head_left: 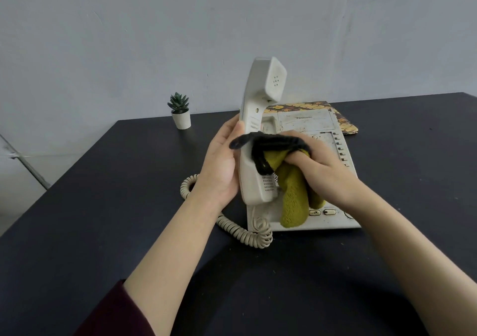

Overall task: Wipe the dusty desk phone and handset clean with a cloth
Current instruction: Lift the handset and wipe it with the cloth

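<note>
Left hand (222,165) gripping handset (258,134) upright above desk phone (320,181). Right hand (322,162) clutching yellow-green cloth (294,196), black edge pressing against handset middle. Coiled cord (242,232) lying on dark desk (103,206).

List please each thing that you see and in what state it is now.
Handset: lifted off the cradle, held upright.
Left hand: grips the handset.
Right hand: holds the cloth against the handset.
Cloth: bunched, its yellow end hanging down.
Desk phone: flat on the table, dusty and stained.
Coiled cord: slack, lying on the table.
Small potted plant: upright.
Patterned folder: flat, partly under the phone.
</note>
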Demonstrator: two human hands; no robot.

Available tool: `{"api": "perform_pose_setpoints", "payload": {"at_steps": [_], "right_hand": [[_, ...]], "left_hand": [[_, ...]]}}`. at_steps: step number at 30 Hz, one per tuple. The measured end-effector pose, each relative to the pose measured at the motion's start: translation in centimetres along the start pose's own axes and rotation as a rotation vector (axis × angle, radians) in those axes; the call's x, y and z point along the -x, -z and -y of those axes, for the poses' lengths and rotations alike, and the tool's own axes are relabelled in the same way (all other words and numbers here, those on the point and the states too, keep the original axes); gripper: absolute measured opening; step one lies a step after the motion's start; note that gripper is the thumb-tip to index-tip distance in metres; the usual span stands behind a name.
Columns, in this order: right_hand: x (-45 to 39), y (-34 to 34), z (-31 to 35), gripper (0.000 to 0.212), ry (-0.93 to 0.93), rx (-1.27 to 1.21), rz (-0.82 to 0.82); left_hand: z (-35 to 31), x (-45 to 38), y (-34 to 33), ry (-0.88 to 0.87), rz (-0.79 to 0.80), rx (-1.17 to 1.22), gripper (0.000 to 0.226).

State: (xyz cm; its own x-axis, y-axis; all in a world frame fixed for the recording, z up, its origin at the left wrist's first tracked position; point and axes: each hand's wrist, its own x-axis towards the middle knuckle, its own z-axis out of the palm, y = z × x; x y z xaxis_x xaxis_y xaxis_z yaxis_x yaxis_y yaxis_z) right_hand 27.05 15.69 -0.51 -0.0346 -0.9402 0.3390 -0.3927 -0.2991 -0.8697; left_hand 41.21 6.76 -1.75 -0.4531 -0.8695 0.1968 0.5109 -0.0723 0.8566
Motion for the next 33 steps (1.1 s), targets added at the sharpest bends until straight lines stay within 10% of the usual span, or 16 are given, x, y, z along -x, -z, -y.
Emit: {"api": "perform_pose_setpoints", "payload": {"at_steps": [11,19,26,29,33], "right_hand": [[0.9,0.8,1.0,0.029,-0.005,-0.02,0.382],[0.6,0.2,0.8,0.041,0.171,-0.003,0.136],[-0.3,1.3,-0.2,0.031,-0.088,0.294,-0.068],[0.0,1.4,0.7,0.034,-0.032,0.032,-0.206],[0.4,0.8,1.1,0.04,0.176,-0.04,-0.067]], "left_hand": [[0.1,-0.1,0.0,-0.032,-0.024,-0.008,0.02],[-0.1,0.3,0.2,-0.038,0.047,-0.015,0.03],[-0.9,0.1,0.7,-0.016,-0.034,-0.04,0.056],[-0.8,0.0,0.9,0.0,-0.03,-0.028,0.052],[-0.2,0.0,0.7,0.012,-0.002,-0.045,0.041]]}}
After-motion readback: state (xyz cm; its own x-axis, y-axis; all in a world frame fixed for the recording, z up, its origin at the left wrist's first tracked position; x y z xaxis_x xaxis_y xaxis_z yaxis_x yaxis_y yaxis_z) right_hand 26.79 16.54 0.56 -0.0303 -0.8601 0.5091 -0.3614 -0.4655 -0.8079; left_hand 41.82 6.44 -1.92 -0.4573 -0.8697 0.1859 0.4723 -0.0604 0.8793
